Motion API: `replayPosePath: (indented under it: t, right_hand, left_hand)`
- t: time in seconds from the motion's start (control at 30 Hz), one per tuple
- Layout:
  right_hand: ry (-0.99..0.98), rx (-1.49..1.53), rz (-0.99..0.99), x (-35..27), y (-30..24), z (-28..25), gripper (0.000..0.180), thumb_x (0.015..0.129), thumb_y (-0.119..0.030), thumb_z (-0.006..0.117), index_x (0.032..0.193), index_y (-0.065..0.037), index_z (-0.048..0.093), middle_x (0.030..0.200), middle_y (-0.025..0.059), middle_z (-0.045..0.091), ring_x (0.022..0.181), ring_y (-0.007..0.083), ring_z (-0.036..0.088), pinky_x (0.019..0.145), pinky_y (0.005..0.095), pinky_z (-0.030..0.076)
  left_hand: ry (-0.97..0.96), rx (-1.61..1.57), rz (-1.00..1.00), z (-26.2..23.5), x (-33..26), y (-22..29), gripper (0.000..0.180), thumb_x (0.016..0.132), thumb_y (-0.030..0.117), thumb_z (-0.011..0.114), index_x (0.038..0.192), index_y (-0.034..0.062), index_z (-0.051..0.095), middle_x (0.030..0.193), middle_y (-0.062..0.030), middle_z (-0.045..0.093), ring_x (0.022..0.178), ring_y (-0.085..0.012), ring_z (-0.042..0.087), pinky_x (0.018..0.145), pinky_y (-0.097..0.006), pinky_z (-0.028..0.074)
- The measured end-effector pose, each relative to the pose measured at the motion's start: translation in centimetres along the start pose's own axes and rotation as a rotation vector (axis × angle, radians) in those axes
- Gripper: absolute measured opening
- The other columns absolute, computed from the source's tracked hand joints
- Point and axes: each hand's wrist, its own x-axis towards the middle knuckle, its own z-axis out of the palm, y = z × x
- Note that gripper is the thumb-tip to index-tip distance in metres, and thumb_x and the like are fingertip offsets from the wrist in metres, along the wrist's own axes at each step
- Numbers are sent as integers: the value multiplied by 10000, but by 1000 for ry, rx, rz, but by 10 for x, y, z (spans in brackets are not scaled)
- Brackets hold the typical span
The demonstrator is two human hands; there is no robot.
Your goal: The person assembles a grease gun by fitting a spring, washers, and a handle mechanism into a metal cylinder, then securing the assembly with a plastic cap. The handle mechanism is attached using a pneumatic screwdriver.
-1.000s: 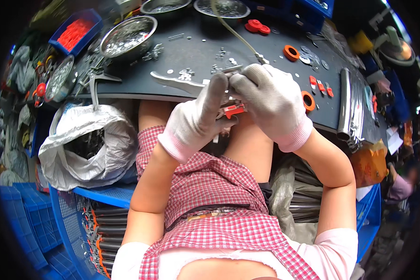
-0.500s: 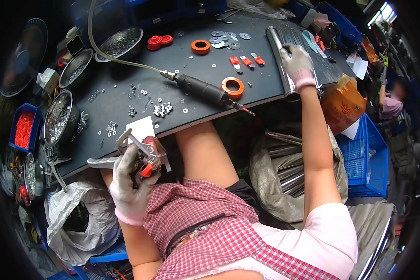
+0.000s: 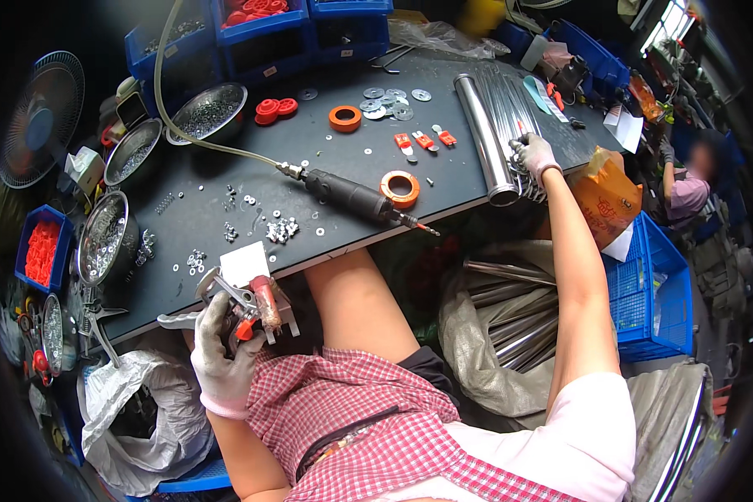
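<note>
At the table's front left edge, my left hand (image 3: pixel 223 360), in a whitish glove, has its fingers closed round a grey metal lever piece with a red tab (image 3: pixel 245 329). Right beside it stands a small clamp fixture with a worn red grip (image 3: pixel 265 303), and a white card (image 3: pixel 243 264) lies behind. My right hand (image 3: pixel 535 156), also gloved, is at the near ends of a bundle of thin metal rods (image 3: pixel 505 99). Its fingers are bent in around some of them. Just left of this hand lies a thick shiny metal tube (image 3: pixel 486 140).
A black power screwdriver (image 3: pixel 349 194) with a hose lies mid-table. Around it are orange rings (image 3: pixel 400 189), metal discs (image 3: pixel 385 104), red clips (image 3: pixel 426 141) and loose nuts (image 3: pixel 282 230). Metal bowls (image 3: pixel 102 238) line the left. A sack of metal tubes (image 3: pixel 510 314) stands below right.
My right hand has moved off the thick tube, to the right and nearer, onto the thin rods. My left hand stays by the clamp with the lever piece. The view has shifted slightly.
</note>
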Motion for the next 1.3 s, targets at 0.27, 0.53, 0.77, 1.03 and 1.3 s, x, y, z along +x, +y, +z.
replayPosePath:
  t: [0.27,0.53,0.77,1.03,1.3]
  right_hand:
    - [-26,642,123,21,22,1,349,808,-278,723,962,15,614,660,6,585,510,61,491,466,239,398]
    - [-477,1789,248,-37,12,-31,261,910,-86,568,1151,7,534,769,9,485,593,33,452,433,105,366]
    - [-921,1745,178,-123,14,-27,400,941,-157,516,1296,4,428,870,0,491,606,14,390,438,98,305]
    - [-1063,1511,86,-110,19,-19,482,881,-510,523,1004,-48,586,833,93,611,800,268,567,777,365,440]
    - [-406,1534,131,-164,-24,-38,238,953,-300,494,982,-64,505,564,-54,398,476,80,386,487,249,389]
  left_hand:
    - [23,-56,10,4,-3,-3,653,672,-117,631,1287,-4,444,1167,-87,545,1050,-180,574,913,-308,471]
    - [4,-119,-16,6,-2,-8,665,667,-143,609,1293,0,435,1174,-82,547,1051,-173,572,919,-307,468]
    - [-33,-97,3,6,-4,-11,667,669,-150,600,1297,-11,425,1198,-91,542,1073,-180,563,930,-305,458]
    - [-61,-138,-1,6,2,-12,661,660,-150,611,1284,-19,437,1223,-94,522,1101,-189,548,947,-317,451]
    - [-121,-140,120,3,14,6,661,665,-86,685,1277,-20,444,1179,-108,543,1044,-190,573,897,-307,465]
